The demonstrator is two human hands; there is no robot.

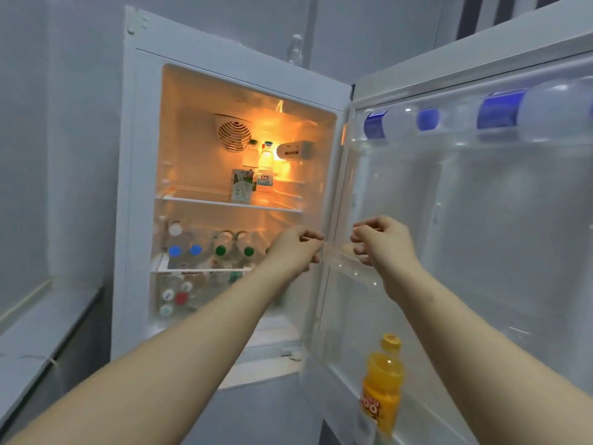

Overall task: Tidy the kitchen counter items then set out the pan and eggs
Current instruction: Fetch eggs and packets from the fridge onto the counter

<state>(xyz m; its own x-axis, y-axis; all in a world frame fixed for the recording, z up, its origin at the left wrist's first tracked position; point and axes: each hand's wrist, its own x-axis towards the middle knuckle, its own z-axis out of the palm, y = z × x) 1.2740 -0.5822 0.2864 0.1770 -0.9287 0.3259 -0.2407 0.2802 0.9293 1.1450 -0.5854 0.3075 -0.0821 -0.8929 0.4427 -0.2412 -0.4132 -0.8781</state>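
**Both hands at the clear door tray**

Both of my hands are raised at the inner edge of the open fridge door [481, 220]. Left hand [296, 250] has its fingers curled, thumb and forefinger pinched at the near end of a clear plastic door tray [341, 255]; right hand [382, 242] is curled over the tray's other side, fingertips on its rim. I read both as gripping the tray, though the plastic is so transparent that the exact contact is hard to judge. Something pale shows faintly inside it; I cannot say whether it is eggs, and no pan is in view.

Legible writing is scarce. An orange juice bottle [383, 383] stands in the lower door shelf, its label showing only rounded letters like "OO". A green and white carton [241, 186] and a water bottle [266, 170] with a blurred blue label sit on the top shelf by the lamp; I cannot read either.

Capped bottles lie on the middle shelf [224, 247], and the drawer below is foggy. Blue-labelled bottles [499, 112] in the top door rack are blurred by its cover.
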